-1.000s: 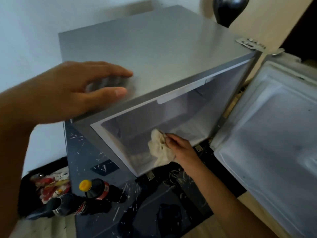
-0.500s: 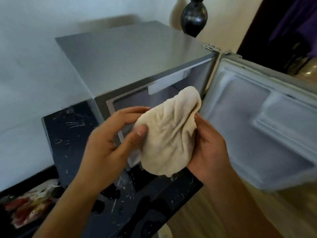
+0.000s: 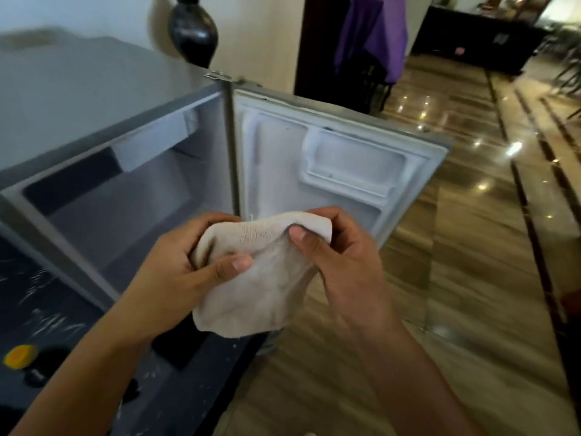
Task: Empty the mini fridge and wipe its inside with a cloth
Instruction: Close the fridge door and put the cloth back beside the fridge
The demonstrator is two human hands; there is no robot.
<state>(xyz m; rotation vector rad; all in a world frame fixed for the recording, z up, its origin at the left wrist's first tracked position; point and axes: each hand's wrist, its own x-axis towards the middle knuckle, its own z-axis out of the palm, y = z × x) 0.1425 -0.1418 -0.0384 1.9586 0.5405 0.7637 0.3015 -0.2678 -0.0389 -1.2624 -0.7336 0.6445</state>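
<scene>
A beige cloth [image 3: 261, 278] hangs between both hands in front of the open mini fridge [image 3: 94, 99]. My left hand [image 3: 176, 265] pinches its left side with thumb on top. My right hand [image 3: 342, 259] grips its upper right corner. The grey fridge stands at the left, its inner cavity [image 3: 132, 209] showing bare walls with nothing visible inside. Its white door [image 3: 330, 165] is swung wide open to the right, with moulded shelves on the inner face.
The fridge rests on a dark scratched cabinet top [image 3: 47, 309]. A bottle with a yellow cap [image 3: 19, 356] lies at lower left. A black vase [image 3: 192, 29] stands behind the fridge. Glossy wooden floor [image 3: 471, 247] stretches right; a purple-draped table [image 3: 374, 33] is far back.
My right hand pulled the cloth out of the fridge and my left hand left the fridge top to join it. Both now hold the cloth. The view swung right toward the door.
</scene>
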